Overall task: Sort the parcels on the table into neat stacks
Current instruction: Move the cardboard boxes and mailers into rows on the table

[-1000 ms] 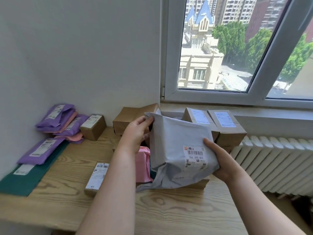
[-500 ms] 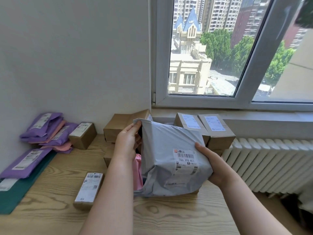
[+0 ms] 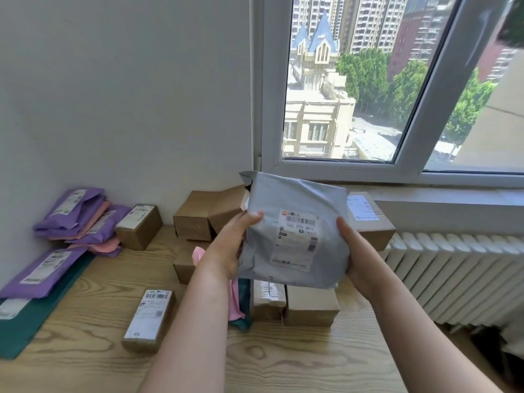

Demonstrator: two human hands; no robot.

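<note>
While L hand (image 3: 229, 251), R hand (image 3: 357, 259) clasp sides — grey pkg (image 3: 295, 199) hovers.

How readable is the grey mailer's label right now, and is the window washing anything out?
Head view: the label on the grey mailer is smeared, digits only partly legible; the front box reads sharper. Head view: the window is bright but not blown out; the wide lens bends its frame.
</note>
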